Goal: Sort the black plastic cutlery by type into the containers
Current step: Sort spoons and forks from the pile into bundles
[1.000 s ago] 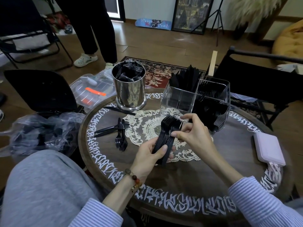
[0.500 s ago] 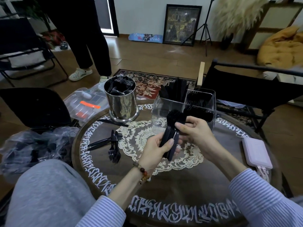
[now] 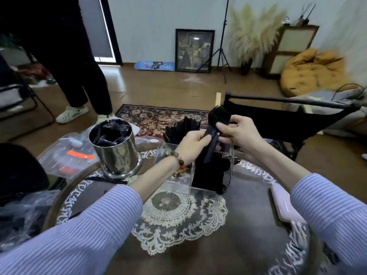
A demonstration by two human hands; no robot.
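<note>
A bundle of black plastic forks (image 3: 215, 132) stands tines up above the clear divided container (image 3: 178, 183). My left hand (image 3: 191, 144) grips the bundle at its handles from the left. My right hand (image 3: 236, 133) pinches it from the right, just below the tines. The container's right compartment (image 3: 210, 175) is dark with forks. Its far left compartment holds black cutlery (image 3: 181, 131) standing upright. A steel canister (image 3: 115, 149) at the left is filled with black cutlery in wrappers.
The round dark table (image 3: 248, 225) carries a lace doily (image 3: 178, 221) and a pink case (image 3: 284, 207) at the right. Clear bags (image 3: 65, 157) lie to the left. A black folding chair (image 3: 288, 116) stands behind the table. A person's legs (image 3: 79, 80) stand at the back left.
Both hands have lifted the fork bundle away from me, from over the doily up to above the clear container. The camera has tilted up and moved closer.
</note>
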